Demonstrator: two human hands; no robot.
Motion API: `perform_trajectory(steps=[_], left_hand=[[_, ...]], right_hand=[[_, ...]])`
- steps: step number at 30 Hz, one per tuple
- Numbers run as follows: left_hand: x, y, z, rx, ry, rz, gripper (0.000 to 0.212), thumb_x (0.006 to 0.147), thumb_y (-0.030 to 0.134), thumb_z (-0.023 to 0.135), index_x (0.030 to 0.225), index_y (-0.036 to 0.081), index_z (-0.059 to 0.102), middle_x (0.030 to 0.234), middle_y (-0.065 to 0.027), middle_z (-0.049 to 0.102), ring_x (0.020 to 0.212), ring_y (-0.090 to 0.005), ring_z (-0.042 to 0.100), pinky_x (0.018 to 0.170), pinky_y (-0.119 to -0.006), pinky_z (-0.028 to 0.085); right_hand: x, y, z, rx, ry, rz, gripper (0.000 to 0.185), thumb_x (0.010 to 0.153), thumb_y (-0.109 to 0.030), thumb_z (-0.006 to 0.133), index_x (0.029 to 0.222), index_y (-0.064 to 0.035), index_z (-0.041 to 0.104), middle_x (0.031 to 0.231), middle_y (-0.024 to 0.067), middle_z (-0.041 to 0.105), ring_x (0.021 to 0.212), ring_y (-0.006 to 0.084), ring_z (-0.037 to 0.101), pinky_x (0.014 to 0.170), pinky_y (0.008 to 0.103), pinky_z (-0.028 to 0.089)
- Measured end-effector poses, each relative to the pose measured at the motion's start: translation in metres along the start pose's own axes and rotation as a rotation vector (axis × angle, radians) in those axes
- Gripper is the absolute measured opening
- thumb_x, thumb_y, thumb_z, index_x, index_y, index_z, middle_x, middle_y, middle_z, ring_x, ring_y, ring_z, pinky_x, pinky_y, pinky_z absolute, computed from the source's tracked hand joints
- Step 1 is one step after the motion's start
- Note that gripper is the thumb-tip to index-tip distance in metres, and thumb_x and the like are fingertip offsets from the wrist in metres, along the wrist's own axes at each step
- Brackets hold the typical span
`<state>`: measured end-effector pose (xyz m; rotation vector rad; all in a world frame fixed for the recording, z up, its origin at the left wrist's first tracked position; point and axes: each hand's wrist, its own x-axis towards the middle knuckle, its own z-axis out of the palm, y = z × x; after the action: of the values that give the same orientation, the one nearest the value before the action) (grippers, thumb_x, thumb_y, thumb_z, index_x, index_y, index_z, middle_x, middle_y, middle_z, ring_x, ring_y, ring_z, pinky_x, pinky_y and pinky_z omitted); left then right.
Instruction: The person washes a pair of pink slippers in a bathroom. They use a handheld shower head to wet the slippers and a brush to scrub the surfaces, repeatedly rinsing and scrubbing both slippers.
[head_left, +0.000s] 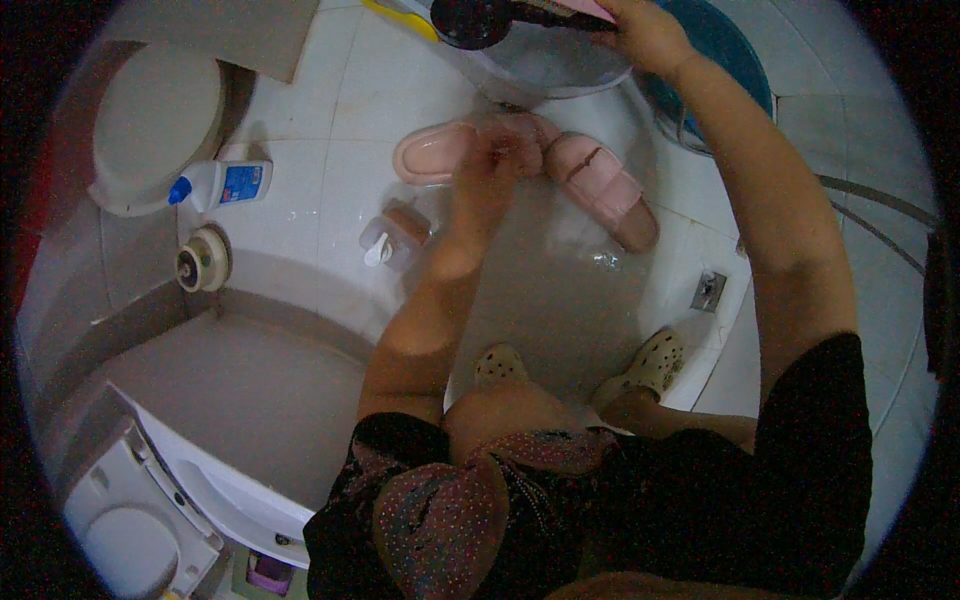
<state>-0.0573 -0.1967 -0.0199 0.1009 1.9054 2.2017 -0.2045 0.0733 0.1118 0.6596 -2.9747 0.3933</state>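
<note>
A pair of pink slippers lies on the wet tiled floor in front of me. My left hand (496, 154), blurred, is down at the strap of the left slipper (431, 155); its fingers are too unclear to tell their grip. To its right, the other pink slipper (600, 187) rests strap-up at an angle. My right hand (645, 37) is at the top edge, closed around the dark handle of a black round-headed dipper (471, 21), held over a pale, see-through basin (562, 71). A pink edge (589, 7) shows beside that hand, mostly cut off.
Left of my forearm stands a small clear container (405, 240). A white bottle with a blue cap (229, 184) lies near a pale round-topped object (157, 127). A teal tub (739, 56) stands top right. My clogs (501, 365) flank cloudy water, near a floor drain (709, 291).
</note>
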Motion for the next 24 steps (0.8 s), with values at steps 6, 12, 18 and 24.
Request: perform_trajectory(steps=[6, 12, 18, 24], left_hand=[[0.015, 0.024, 0.000, 0.034, 0.098, -0.120, 0.031, 0.098, 0.015, 0.062, 0.126, 0.002, 0.059, 0.113, -0.0112, 0.068, 0.098, -0.0215, 0.066, 0.081, -0.032, 0.058], [0.009, 0.026, -0.001, 0.049, 0.054, -0.123, 0.034, 0.097, 0.015, 0.065, 0.127, 0.002, 0.059, 0.116, -0.0109, 0.067, 0.101, -0.0210, 0.066, 0.083, -0.034, 0.057], [0.001, 0.046, 0.007, 0.023, -0.008, -0.101, 0.033, 0.097, 0.012, 0.065, 0.128, 0.002, 0.058, 0.117, -0.0116, 0.067, 0.103, -0.0215, 0.066, 0.086, -0.033, 0.056], [-0.007, 0.052, 0.015, 0.034, 0.003, -0.049, 0.031, 0.094, 0.016, 0.068, 0.122, 0.003, 0.062, 0.108, -0.0098, 0.068, 0.094, -0.0196, 0.065, 0.082, -0.033, 0.055]], right_hand=[[0.001, -0.006, -0.008, 0.036, -0.043, 0.037, 0.044, 0.078, -0.018, 0.075, 0.121, -0.0120, 0.066, 0.113, 0.0209, 0.069, 0.109, 0.0423, 0.064, 0.091, 0.0481, 0.050], [0.000, -0.014, -0.016, 0.120, -0.107, 0.081, 0.047, 0.075, -0.018, 0.078, 0.120, -0.0108, 0.067, 0.116, 0.0206, 0.069, 0.112, 0.0413, 0.063, 0.094, 0.0454, 0.050], [-0.008, -0.020, -0.023, 0.164, -0.023, 0.081, 0.054, 0.074, -0.023, 0.083, 0.123, -0.0076, 0.066, 0.118, 0.0201, 0.068, 0.111, 0.0409, 0.063, 0.094, 0.0445, 0.049], [-0.005, -0.022, -0.033, 0.181, -0.027, 0.073, 0.058, 0.073, -0.025, 0.086, 0.123, -0.0051, 0.066, 0.115, 0.0192, 0.068, 0.110, 0.0380, 0.064, 0.093, 0.0435, 0.050]])
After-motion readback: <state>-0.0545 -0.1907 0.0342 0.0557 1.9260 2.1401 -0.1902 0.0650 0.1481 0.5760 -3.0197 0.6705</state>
